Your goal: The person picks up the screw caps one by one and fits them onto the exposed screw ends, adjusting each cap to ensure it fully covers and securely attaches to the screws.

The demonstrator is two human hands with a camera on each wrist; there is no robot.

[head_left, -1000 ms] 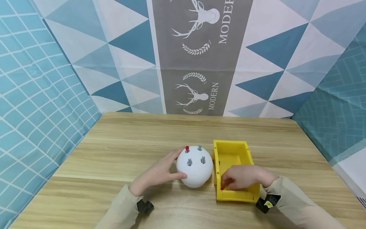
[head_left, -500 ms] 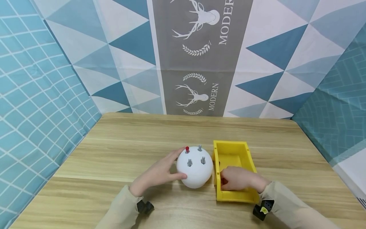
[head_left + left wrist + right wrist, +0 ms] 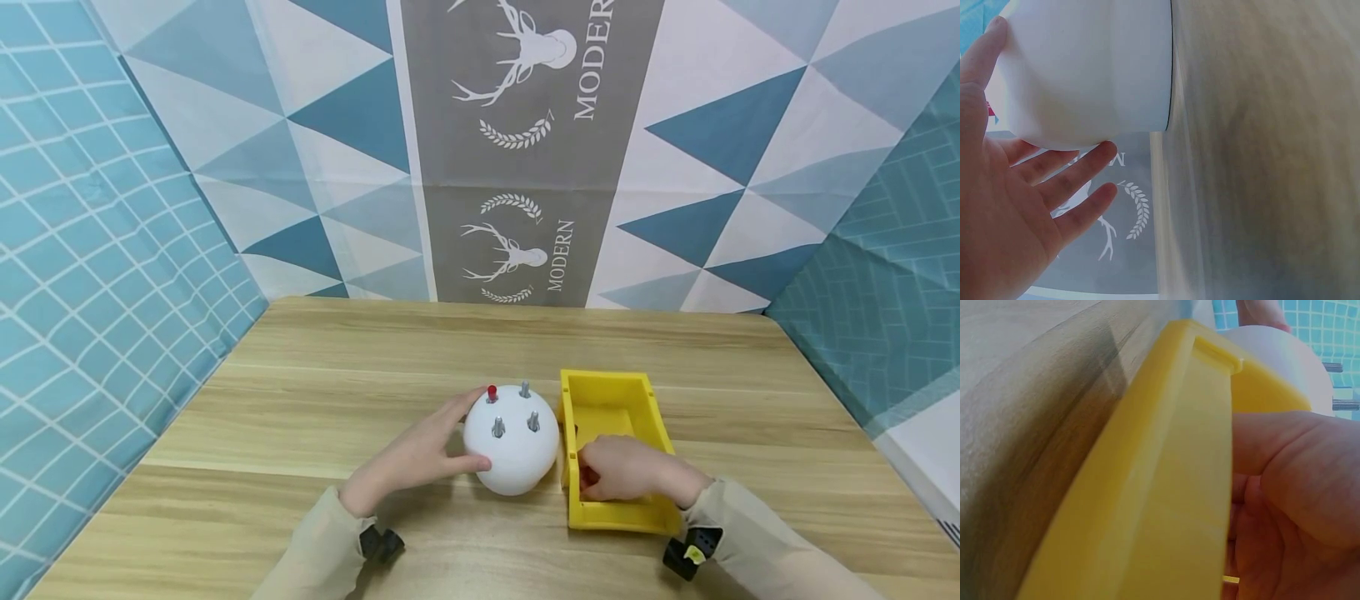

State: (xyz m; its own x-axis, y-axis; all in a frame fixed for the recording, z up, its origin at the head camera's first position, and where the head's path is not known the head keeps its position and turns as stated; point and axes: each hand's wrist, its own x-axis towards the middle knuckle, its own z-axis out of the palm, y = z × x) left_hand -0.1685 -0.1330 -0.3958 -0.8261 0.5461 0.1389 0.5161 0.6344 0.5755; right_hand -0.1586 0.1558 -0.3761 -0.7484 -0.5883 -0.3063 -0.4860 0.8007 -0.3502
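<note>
A white rounded body (image 3: 513,467) stands on the table, with several metal threaded studs (image 3: 534,421) rising from its top. One stud at the back left bears a red cap (image 3: 492,392). My left hand (image 3: 416,458) rests against its left side, thumb at the front and fingers at the back. In the left wrist view the left fingers (image 3: 1079,178) are nearly straight, the lower ones off the surface. My right hand (image 3: 626,468) reaches into the yellow bin (image 3: 652,404), bent fingers down near its left wall. The right fingertips and anything between them are hidden.
The bin stands close to the right of the white body on the wooden table (image 3: 337,375). A patterned cloth (image 3: 510,150) hangs behind the table's back edge. Black wrist cameras (image 3: 381,544) are strapped over both sleeves.
One second ago something red showed at my right fingertips in the bin; now it is out of sight. The right hand has shifted slightly left and turned. The left hand has stayed put.
</note>
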